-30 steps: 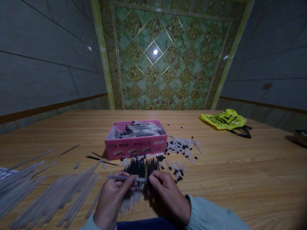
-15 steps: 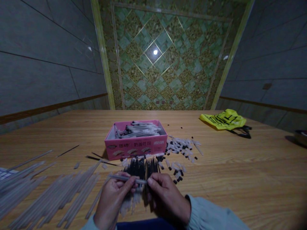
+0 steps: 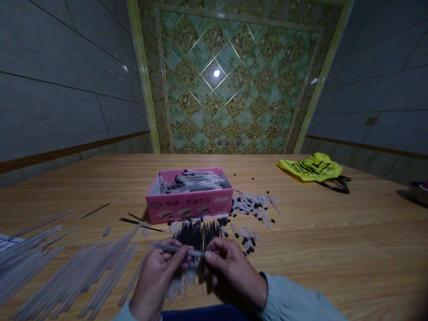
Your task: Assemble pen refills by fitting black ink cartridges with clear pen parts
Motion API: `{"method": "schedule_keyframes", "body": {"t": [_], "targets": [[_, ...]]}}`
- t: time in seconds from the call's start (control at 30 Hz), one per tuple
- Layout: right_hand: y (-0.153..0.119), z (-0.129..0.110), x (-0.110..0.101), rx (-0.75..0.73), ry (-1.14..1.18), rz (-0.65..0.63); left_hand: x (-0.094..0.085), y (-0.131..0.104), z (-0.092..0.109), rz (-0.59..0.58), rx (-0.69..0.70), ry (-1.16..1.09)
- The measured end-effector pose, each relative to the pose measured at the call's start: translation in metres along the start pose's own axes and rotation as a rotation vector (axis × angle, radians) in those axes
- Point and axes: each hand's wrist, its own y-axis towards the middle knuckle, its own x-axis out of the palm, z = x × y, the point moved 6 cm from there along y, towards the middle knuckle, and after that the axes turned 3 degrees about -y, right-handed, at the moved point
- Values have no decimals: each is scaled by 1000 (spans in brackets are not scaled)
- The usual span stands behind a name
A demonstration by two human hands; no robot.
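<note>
Head view: my left hand (image 3: 158,272) grips a tube (image 3: 167,246), which lies slanted above a heap of black sticks (image 3: 187,232). My right hand (image 3: 236,273) is at its right end, thumb and forefinger drawn together; I cannot tell just what they grip. Beyond the sticks, a pink box (image 3: 190,205) full of pens (image 3: 200,180) stands on the table (image 3: 334,249), small caps (image 3: 249,203) scattered beside it. More tubes (image 3: 76,276) lie to my left.
</note>
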Motion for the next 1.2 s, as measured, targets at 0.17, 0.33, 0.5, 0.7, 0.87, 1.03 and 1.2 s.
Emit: {"method": "schedule_keyframes", "body": {"t": [0.17,0.33,0.5,0.7,0.87,1.03,1.2], "targets": [[4,-4,-3,39,-185,-67,-2,1,-1,1,3,39],[17,-62,-60,-199,-1160,264,-2,-1,0,-15,-31,-33],[23,-68,-105,4,-1669,356,3,-3,-2,-71,-67,-63],[24,-52,-98,-25,-1754,339,1,3,-13,-110,-85,84],[24,-51,-91,-34,-1730,348,-1,5,-18,-129,-78,149],[23,-52,-91,-25,-1592,392,-2,4,-17,-111,-62,180],[20,-63,-84,-142,-1522,402,-3,5,-18,-112,-61,202]]}}
